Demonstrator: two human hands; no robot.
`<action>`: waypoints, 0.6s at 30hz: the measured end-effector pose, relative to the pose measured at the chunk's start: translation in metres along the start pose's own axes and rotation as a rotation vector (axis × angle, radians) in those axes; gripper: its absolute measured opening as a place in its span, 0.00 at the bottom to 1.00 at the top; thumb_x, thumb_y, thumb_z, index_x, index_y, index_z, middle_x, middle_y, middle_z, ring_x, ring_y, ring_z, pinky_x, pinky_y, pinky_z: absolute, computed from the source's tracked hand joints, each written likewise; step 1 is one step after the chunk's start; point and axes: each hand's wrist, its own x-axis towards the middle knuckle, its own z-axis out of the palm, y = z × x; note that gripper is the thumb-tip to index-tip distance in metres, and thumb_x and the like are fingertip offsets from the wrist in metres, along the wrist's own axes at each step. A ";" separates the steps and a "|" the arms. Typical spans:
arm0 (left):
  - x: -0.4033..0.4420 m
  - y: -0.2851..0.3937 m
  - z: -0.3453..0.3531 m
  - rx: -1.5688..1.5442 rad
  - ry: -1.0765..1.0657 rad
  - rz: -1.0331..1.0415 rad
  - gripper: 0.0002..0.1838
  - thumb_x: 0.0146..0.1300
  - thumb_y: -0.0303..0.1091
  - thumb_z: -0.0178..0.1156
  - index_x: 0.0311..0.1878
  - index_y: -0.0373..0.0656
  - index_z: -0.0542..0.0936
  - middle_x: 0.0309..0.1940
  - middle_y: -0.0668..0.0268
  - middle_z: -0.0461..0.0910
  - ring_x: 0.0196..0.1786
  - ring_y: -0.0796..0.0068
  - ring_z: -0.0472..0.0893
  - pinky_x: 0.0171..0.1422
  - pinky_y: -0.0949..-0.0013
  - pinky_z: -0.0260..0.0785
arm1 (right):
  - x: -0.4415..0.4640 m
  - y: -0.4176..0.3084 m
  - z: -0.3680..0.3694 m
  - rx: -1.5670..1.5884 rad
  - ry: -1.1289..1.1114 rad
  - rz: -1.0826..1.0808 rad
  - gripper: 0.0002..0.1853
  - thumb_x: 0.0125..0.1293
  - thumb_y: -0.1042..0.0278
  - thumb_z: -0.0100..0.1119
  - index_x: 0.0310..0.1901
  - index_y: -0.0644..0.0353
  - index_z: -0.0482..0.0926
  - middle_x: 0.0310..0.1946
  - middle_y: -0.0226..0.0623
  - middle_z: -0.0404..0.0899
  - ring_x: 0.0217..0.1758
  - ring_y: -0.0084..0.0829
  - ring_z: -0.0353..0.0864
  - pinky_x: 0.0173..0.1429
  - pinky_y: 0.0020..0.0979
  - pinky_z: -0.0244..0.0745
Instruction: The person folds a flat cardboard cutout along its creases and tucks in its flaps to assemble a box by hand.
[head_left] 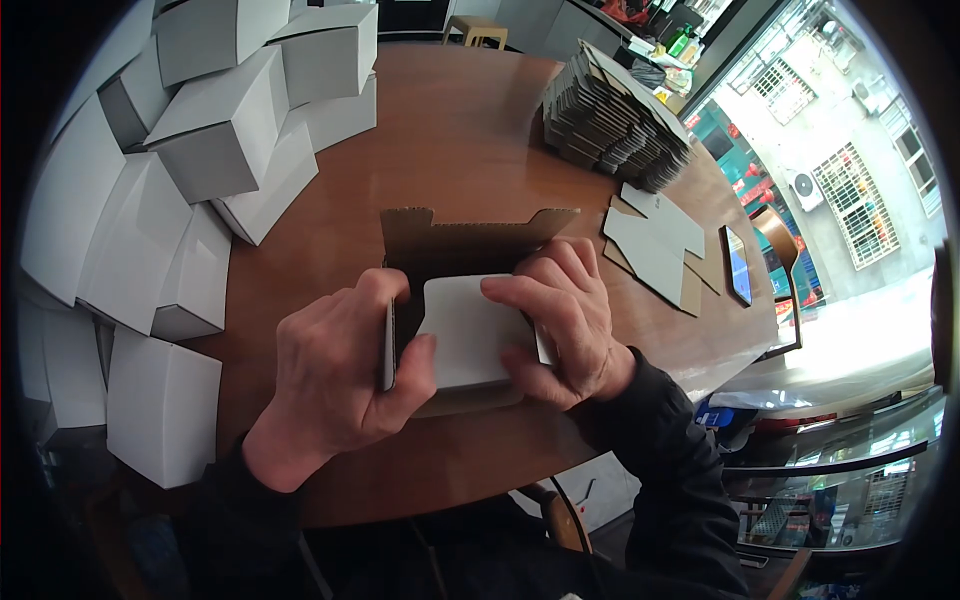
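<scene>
A partly folded cardboard box (468, 335) is between my hands, with a white panel facing up and a brown back wall (475, 240) standing upright behind it. My left hand (335, 365) grips the box's left side wall, thumb on the inner side and fingers outside. On the other side, my right hand (565, 325) is closed around the right edge, its index finger lying on the white panel. The lower part of the box and some of my fingertips are hidden.
Folded white boxes (215, 140) are piled along the left of the brown round table (430, 115). A stack of flat cardboard blanks (615, 120) stands at the back right. Nearer are loose flat blanks (655, 240) and a phone (737, 265) by the table's edge.
</scene>
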 end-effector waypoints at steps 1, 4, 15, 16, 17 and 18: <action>0.000 -0.001 0.001 0.002 0.004 0.008 0.17 0.60 0.38 0.68 0.47 0.41 0.77 0.27 0.66 0.79 0.21 0.66 0.74 0.31 0.67 0.69 | 0.000 0.001 0.000 -0.003 0.003 -0.002 0.28 0.61 0.61 0.67 0.63 0.61 0.80 0.41 0.35 0.77 0.42 0.38 0.73 0.59 0.41 0.66; -0.003 -0.005 0.002 0.009 0.002 0.025 0.14 0.61 0.36 0.64 0.47 0.41 0.77 0.27 0.66 0.78 0.21 0.66 0.72 0.32 0.67 0.68 | -0.001 0.001 0.001 -0.006 0.014 0.000 0.29 0.58 0.65 0.66 0.63 0.61 0.80 0.41 0.36 0.78 0.41 0.38 0.73 0.59 0.41 0.66; 0.000 -0.003 0.003 0.021 0.045 0.069 0.21 0.59 0.43 0.72 0.46 0.40 0.76 0.27 0.66 0.77 0.20 0.66 0.72 0.29 0.66 0.69 | 0.001 -0.004 0.002 -0.066 0.177 0.027 0.26 0.57 0.75 0.62 0.60 0.65 0.82 0.45 0.41 0.79 0.44 0.41 0.75 0.53 0.40 0.74; 0.001 -0.003 0.003 0.011 0.036 0.089 0.23 0.58 0.46 0.73 0.46 0.40 0.76 0.27 0.66 0.77 0.20 0.66 0.72 0.29 0.65 0.69 | 0.001 -0.003 0.001 -0.060 0.176 0.017 0.25 0.57 0.76 0.62 0.59 0.65 0.82 0.44 0.41 0.79 0.44 0.41 0.75 0.52 0.39 0.74; 0.001 -0.003 0.002 0.002 0.027 0.107 0.25 0.58 0.48 0.74 0.45 0.40 0.76 0.27 0.66 0.77 0.20 0.66 0.73 0.29 0.65 0.70 | 0.000 -0.001 0.000 -0.052 0.174 0.008 0.25 0.57 0.76 0.62 0.59 0.65 0.82 0.44 0.42 0.79 0.44 0.41 0.75 0.52 0.39 0.75; 0.002 -0.002 0.001 -0.006 0.019 0.125 0.27 0.57 0.51 0.76 0.45 0.40 0.76 0.27 0.67 0.77 0.20 0.66 0.73 0.29 0.65 0.70 | 0.001 0.000 -0.001 -0.044 0.173 -0.003 0.25 0.57 0.77 0.61 0.59 0.66 0.82 0.44 0.42 0.79 0.44 0.41 0.75 0.51 0.39 0.76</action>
